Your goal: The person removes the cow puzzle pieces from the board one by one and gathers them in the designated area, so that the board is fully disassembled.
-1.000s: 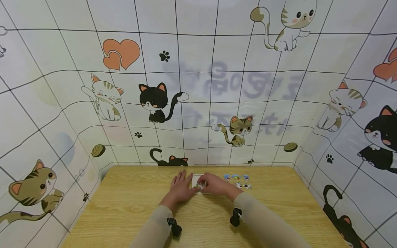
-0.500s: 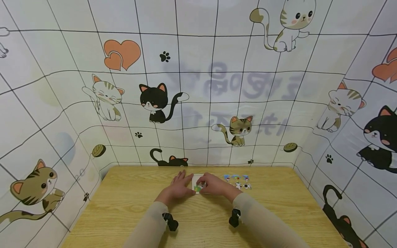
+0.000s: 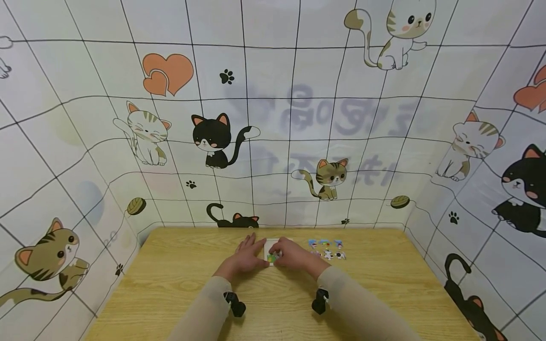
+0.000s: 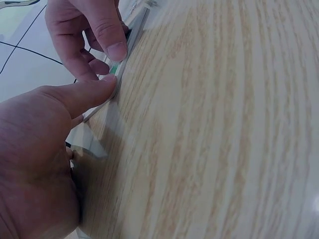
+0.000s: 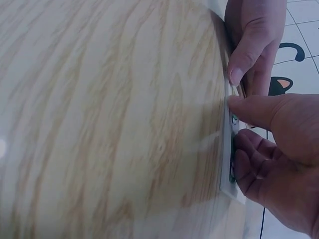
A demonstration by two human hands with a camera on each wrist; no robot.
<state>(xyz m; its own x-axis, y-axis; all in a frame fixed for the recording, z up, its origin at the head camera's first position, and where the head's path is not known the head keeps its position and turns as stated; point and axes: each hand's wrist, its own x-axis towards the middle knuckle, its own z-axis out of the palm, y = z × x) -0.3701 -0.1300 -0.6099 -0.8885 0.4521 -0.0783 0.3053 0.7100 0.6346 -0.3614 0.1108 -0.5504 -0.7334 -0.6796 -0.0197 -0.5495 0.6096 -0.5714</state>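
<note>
A small white puzzle tray lies near the far edge of the table, between the two hands. Colourful green pieces show in its lower left part. My left hand rests at the tray's left side with fingers extended, its thumb at the near left corner. Over the tray, my right hand has curled fingers that pinch a puzzle piece, mostly hidden by the fingers. The right wrist view shows the right thumb and curled fingertips right at the tray's rim.
Several loose puzzle pieces lie in two rows to the right of the right hand. The wooden table meets a cat-patterned cloth wall behind and at both sides.
My left hand has turned slightly and its thumb has drawn back toward the near corner, showing more of the green pieces. The right hand stays over the tray with small finger movements.
</note>
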